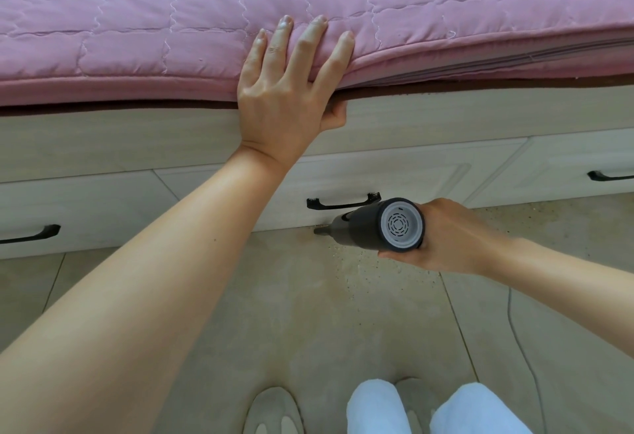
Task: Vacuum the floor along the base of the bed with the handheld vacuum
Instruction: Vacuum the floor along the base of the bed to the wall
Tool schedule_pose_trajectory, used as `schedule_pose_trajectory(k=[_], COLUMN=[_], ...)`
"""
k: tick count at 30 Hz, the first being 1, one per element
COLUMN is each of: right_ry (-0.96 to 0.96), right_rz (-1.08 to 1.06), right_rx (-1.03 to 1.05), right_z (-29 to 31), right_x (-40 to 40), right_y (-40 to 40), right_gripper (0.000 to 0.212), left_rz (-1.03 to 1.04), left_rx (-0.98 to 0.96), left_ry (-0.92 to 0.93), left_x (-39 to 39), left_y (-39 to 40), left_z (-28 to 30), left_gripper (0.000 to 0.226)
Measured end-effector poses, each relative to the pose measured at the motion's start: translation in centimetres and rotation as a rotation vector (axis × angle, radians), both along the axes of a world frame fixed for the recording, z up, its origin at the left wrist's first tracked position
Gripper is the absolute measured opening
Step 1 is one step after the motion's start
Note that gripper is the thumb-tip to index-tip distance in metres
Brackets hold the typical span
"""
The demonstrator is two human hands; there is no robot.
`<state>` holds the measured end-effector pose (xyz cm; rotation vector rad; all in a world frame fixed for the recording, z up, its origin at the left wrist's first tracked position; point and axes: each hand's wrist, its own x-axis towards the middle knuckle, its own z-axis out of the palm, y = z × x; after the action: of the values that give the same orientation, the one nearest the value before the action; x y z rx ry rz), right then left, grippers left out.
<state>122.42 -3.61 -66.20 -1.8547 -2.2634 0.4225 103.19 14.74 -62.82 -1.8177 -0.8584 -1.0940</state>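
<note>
The person is leaning over a tiled floor [308,313], pale beige with thin grout lines, which is running up to the base of a bed [394,114] built of light wood-grain panels. Along the bed's lower front, drawers with dark handles [343,203] are sitting side by side, and a pink quilted cover [171,22] is lying across the top, its edge hanging slightly over a dark strip beneath it. The left hand [284,90] is resting on the edge of that cover, its fingers spread and nearly straight over the quilting while the thumb is tucking under the edge. The right hand [453,234] is gripping the vacuum [384,224], fingers curled around its dark round body; its pale vented rear cap is facing the camera. The vacuum is pointing down and to the left, with its narrow nozzle touching the floor right where the tiles are meeting the bottom of the middle drawer. Small dark specks [353,269] are lying scattered on the tile just beside the nozzle and further right along the bed's base. A thin cord [518,341] is trailing across the floor on the right, and pale slippers [271,409] and light trouser legs [374,409] are showing at the bottom.
</note>
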Motion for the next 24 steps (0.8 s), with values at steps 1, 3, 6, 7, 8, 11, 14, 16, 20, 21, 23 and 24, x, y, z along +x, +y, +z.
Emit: schedule_pose_trajectory(k=[1, 3, 6, 7, 8, 11, 14, 16, 20, 21, 23, 24], right_ry=[0.0, -0.001, 0.006, -0.001, -0.009, -0.022, -0.006, 0.0, -0.006, -0.014, -0.026, -0.028], right_rz=[0.003, 0.01, 0.031, 0.046, 0.059, 0.07, 0.088, 0.096, 0.105, 0.105, 0.101, 0.101], right_rx=[0.006, 0.012, 0.018, 0.02, 0.021, 0.021, 0.037, 0.044, 0.064, 0.062, 0.05, 0.047], right_z=[0.0, -0.1, -0.2, -0.3, -0.3, -0.4, -0.5, -0.5, -0.3, -0.4, -0.3, -0.3], right_x=[-0.1, -0.3, -0.6, -0.7, -0.9, -1.3, -1.7, -2.1, -2.4, -2.5, -2.4, -2.3], right_y=[0.1, 0.3, 0.6, 0.7, 0.8, 1.0, 1.2, 1.3, 1.4, 1.5, 1.5, 1.5], right_gripper=[0.056, 0.056, 0.056, 0.057, 0.057, 0.056, 0.056, 0.054, 0.054, 0.054, 0.054, 0.054], left_rz=[-0.002, -0.003, -0.004, -0.005, -0.006, -0.008, -0.006, -0.003, -0.001, 0.001, 0.001, 0.003], left_rx=[-0.001, -0.005, -0.009, -0.009, -0.008, -0.006, 0.003, 0.007, 0.002, 0.001, -0.003, -0.005], left_ry=[-0.002, -0.006, -0.007, -0.006, -0.008, -0.012, -0.011, -0.012, -0.006, -0.005, -0.005, -0.001], left_x=[0.0, 0.0, 0.1, 0.1, 0.1, 0.1, 0.1, 0.0, 0.1, 0.1, 0.0, -0.1], left_y=[0.0, 0.0, -0.1, -0.1, -0.1, -0.1, -0.1, 0.0, 0.0, 0.0, 0.0, 0.1], left_z=[0.0, 0.0, 0.0, 0.0, 0.0, 0.1, 0.0, 0.0, -0.1, -0.1, -0.1, -0.1], left_gripper=[0.065, 0.064, 0.063, 0.063, 0.062, 0.059, 0.061, 0.061, 0.064, 0.065, 0.067, 0.067])
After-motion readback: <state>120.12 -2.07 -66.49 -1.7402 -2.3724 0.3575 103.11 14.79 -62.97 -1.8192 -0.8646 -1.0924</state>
